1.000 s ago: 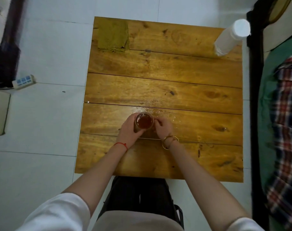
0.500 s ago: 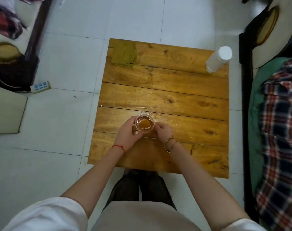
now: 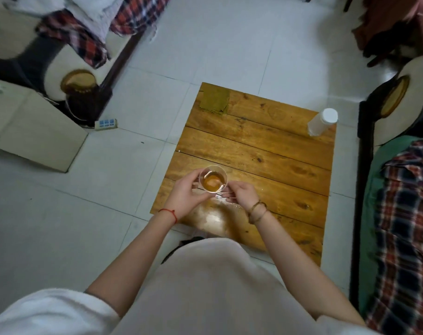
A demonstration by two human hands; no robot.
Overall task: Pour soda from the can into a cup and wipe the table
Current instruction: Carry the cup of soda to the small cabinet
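Note:
A clear cup (image 3: 213, 182) holding amber soda is lifted above the near left part of the wooden table (image 3: 266, 151). My left hand (image 3: 185, 193) wraps its left side. My right hand (image 3: 242, 193) reaches in from the right, fingertips against the cup's lower edge. Below the cup a shiny wet patch (image 3: 213, 217) spreads on the near planks. A folded green cloth (image 3: 214, 100) lies on the far left corner of the table. No soda can is in view.
A white capped bottle (image 3: 323, 122) stands at the table's far right corner. A dark bed frame with a plaid blanket (image 3: 404, 226) runs along the right. A power strip (image 3: 105, 123) and furniture sit on the white tiled floor to the left.
The view has risen and pulled back from the table. Both hands have lifted the cup off the planks, and the wet patch beneath it now shows.

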